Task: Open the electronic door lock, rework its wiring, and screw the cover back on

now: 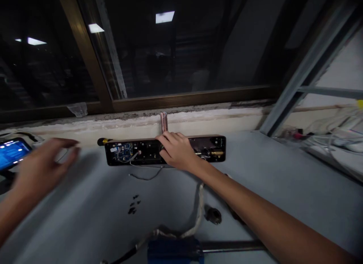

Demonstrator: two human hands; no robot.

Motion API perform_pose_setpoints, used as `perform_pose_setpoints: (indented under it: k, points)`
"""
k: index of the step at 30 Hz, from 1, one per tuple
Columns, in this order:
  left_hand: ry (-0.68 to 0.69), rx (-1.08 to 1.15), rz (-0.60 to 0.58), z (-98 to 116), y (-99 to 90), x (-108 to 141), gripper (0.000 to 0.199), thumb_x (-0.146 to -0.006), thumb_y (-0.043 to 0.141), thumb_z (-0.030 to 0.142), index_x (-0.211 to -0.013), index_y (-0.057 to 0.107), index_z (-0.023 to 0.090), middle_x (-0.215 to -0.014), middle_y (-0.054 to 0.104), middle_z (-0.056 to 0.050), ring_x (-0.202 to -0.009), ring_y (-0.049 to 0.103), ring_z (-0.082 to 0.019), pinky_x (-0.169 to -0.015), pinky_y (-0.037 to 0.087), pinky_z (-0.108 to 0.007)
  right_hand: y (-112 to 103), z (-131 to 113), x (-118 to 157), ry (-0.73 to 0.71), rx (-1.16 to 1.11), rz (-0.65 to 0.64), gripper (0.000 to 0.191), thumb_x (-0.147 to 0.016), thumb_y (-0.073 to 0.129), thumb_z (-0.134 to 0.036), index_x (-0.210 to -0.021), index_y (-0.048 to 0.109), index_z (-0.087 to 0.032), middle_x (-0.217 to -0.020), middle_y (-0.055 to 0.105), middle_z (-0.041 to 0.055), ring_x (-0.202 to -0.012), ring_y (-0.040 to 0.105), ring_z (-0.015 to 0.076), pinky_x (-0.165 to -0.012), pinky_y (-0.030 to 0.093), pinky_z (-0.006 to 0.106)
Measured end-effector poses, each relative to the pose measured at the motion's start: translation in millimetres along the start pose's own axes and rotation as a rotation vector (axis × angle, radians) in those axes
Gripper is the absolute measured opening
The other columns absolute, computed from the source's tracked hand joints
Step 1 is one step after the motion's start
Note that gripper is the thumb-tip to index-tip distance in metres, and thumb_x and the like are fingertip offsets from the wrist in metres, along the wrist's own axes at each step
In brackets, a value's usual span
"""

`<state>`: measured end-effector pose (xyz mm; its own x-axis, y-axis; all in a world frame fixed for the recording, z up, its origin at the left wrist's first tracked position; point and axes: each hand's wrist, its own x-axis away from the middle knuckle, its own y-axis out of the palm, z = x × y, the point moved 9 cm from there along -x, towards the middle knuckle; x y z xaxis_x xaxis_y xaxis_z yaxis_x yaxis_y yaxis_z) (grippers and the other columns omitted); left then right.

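A long black housing (pixel 147 158) lies across the grey table near the window wall, its inside facing up. A blue circuit board (pixel 124 152) with thin wires sits in its left part, a brass-coloured cylinder (pixel 217 153) in its right part. My right hand (pixel 177 150) is wrapped over the middle of the housing, fingers on its far edge. Off to the left, my left hand (pixel 47 162) is in the air, blurred, with thumb and fingertips close to each other; whether something small is between them cannot be made out. A thin dark wire (pixel 146 178) trails in front of the housing.
Several small black pieces (pixel 132 210) lie on the table (pixel 99 226). Nearer are a dark round part (pixel 214 215), a sleeved cable (pixel 200 203) and a blue tool body (pixel 176 252) with a metal bar. A lit screen (pixel 13 153) stands left; cables (pixel 334 124) lie right.
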<state>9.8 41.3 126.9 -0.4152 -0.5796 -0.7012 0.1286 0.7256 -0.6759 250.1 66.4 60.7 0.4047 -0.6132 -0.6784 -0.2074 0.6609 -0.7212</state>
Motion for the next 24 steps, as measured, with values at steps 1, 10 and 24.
perform_pose_setpoints:
  k: [1, 10, 24]
  points:
    - [0.084, 0.056, 0.009, 27, 9.9, -7, 0.023, -0.087, 0.043, 0.033, -0.091, 0.056, 0.015, -0.085, 0.061, 0.0, -0.071, 0.056, -0.011, -0.065, 0.047, -0.023, 0, 0, 0, 0.0, 0.001, -0.001, 0.026, -0.078, 0.036, -0.021, -0.096, 0.053, -0.016, -0.087, 0.055, 0.0061, -0.074, 0.049, 0.0191, -0.067, 0.03, 0.031]
    - [0.225, 0.071, 0.037, 136, 58.7, -14, 0.014, -0.082, 0.048, 0.024, -0.076, 0.057, 0.016, -0.067, 0.058, -0.004, -0.066, 0.055, -0.019, -0.061, 0.043, -0.03, -1, 0, 0, 0.013, 0.001, -0.012, 0.025, -0.078, 0.037, -0.021, -0.096, 0.054, -0.016, -0.088, 0.055, 0.0065, -0.077, 0.051, 0.0199, -0.07, 0.03, 0.031]
    - [0.379, 0.148, -0.06, 157, 65.2, -5, 0.015, -0.083, 0.046, 0.017, -0.077, 0.06, 0.018, -0.071, 0.059, -0.004, -0.067, 0.053, -0.019, -0.06, 0.037, -0.031, 0, 0, 0, 0.025, -0.013, -0.016, 0.025, -0.077, 0.039, -0.022, -0.097, 0.053, -0.016, -0.09, 0.055, 0.0077, -0.079, 0.051, 0.0211, -0.071, 0.03, 0.032]
